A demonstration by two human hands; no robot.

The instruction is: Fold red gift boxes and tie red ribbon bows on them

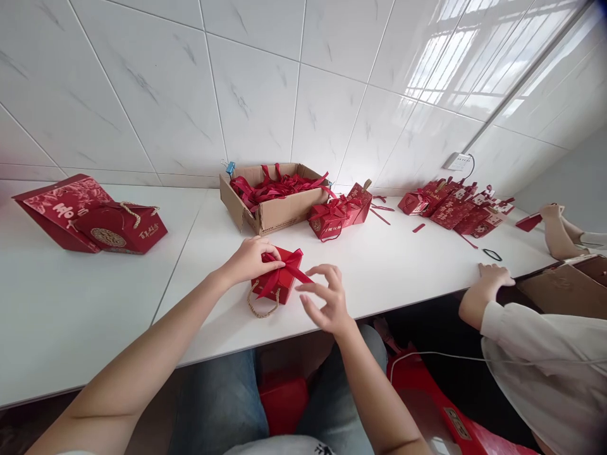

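Note:
A small red gift box (pixel 287 289) sits on the white table in front of me, with a twisted gold cord handle (pixel 263 314) hanging toward the near edge. Across its top lies a red ribbon bow (pixel 294 270). My left hand (pixel 250 259) pinches the bow's left side between thumb and fingers, resting over the box's far left corner. To the right of the box, my right hand (pixel 327 298) has its fingers spread and bent. Its fingertips are close to the ribbon's right tail; I cannot tell whether they touch it.
Behind the box stands an open cardboard box (pixel 284 213) of red ribbons. Tied red boxes (pixel 332 221) sit beside it, larger red boxes (pixel 128 227) at left, several more (pixel 455 205) at right. A co-worker's hand (pixel 493 277) rests on the table edge (pixel 408 304).

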